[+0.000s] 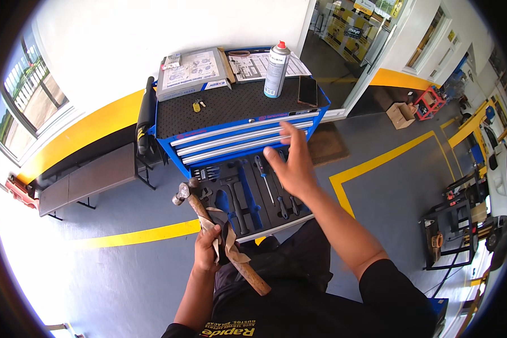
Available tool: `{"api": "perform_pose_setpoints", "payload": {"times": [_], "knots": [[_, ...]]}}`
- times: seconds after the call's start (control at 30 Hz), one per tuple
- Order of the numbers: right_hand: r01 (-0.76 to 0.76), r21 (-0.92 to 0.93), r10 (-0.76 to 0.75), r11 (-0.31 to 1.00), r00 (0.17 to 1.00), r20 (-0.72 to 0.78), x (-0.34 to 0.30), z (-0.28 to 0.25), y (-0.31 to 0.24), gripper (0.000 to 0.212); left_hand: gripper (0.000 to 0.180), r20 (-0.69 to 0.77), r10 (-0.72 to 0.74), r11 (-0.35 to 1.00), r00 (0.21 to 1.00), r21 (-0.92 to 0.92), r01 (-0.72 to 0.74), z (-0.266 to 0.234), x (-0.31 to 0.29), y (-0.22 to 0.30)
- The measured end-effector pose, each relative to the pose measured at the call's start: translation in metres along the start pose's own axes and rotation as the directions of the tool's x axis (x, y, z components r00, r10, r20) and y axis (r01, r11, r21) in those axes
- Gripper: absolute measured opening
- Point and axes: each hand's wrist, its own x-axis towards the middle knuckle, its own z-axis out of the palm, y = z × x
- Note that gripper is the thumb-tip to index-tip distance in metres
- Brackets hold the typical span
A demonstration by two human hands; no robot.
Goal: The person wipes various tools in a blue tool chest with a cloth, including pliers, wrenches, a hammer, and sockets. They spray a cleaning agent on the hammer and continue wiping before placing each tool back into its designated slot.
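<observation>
My left hand (207,248) is wrapped round the wooden handle of a ball-peen hammer (197,205); its metal head points up and away from me. Loose tan tape (231,248) hangs round the handle, and something dark beside my fingers is hard to make out. Over the open drawer (274,230) my right hand (294,166) is raised with nothing in it, thumb and fingers apart. In the drawer's dark foam lie a dark-handled hammer (236,205), a long screwdriver (263,173) and shorter screwdrivers (282,208). Empty blue recesses (248,188) show between them.
On the blue tool cabinet (172,147) stand a spray can (276,70), a phone (307,90), keys (199,105), a flat box (191,72) and papers (259,65). A low bench (90,176) is at left. A cardboard box (400,115) and black metal stand (450,234) are at right.
</observation>
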Motion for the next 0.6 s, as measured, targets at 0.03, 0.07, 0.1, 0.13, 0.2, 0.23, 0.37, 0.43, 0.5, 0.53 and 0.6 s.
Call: {"api": "perform_pose_setpoints", "payload": {"times": [0.03,0.07,0.1,0.13,0.2,0.23,0.37,0.43,0.5,0.53,0.6], "knots": [[-0.051,0.015,0.051,0.999,0.997,-0.061,0.032,-0.007,0.009,0.074,0.028,-0.027,-0.016,1.000,0.999,0.017,0.017,0.002,-0.006,0.000],[-0.102,0.032,0.105,0.994,0.990,-0.091,0.067,-0.012,0.021,0.082,0.028,-0.059,-0.031,0.999,0.998,0.032,0.033,0.008,-0.014,-0.001],[-0.153,0.046,0.157,0.987,0.980,-0.123,0.102,-0.017,0.032,0.090,0.029,-0.085,-0.046,0.998,0.995,0.045,0.050,0.013,-0.018,-0.005],[-0.154,-0.033,0.145,0.988,0.972,-0.187,0.137,-0.020,0.048,0.098,0.030,-0.053,-0.030,0.996,0.998,0.077,0.034,0.013,-0.020,-0.011],[-0.212,-0.138,0.170,0.968,0.950,-0.264,0.197,-0.017,0.065,0.111,0.030,-0.021,-0.111,0.993,0.994,0.032,0.111,0.023,-0.026,-0.017],[-0.268,-0.171,0.213,0.948,0.935,-0.285,0.218,-0.016,0.066,0.116,0.031,0.007,-0.151,0.989,0.989,0.012,0.151,0.025,-0.029,-0.023],[-0.312,-0.205,0.254,0.928,0.931,-0.264,0.268,0.000,0.088,0.122,0.038,0.121,-0.347,0.938,0.930,0.032,0.346,0.032,-0.054,-0.057],[-0.239,-0.202,0.184,0.950,0.948,-0.259,0.277,0.005,0.101,0.124,0.045,0.183,-0.346,0.936,0.920,0.131,0.326,0.035,-0.056,-0.052],[-0.228,-0.133,0.190,0.965,0.950,-0.248,0.279,-0.002,0.105,0.120,0.046,0.216,-0.295,0.952,0.931,0.145,0.268,0.044,-0.056,-0.040],[-0.211,-0.120,0.174,0.970,0.950,-0.261,0.277,-0.006,0.101,0.118,0.046,0.230,-0.268,0.960,0.936,0.151,0.237,0.047,-0.053,-0.033],[-0.136,-0.077,0.104,0.988,0.941,-0.323,0.269,-0.015,0.096,0.110,0.047,0.216,-0.180,0.975,0.960,0.171,0.144,0.042,-0.045,-0.020]]}}
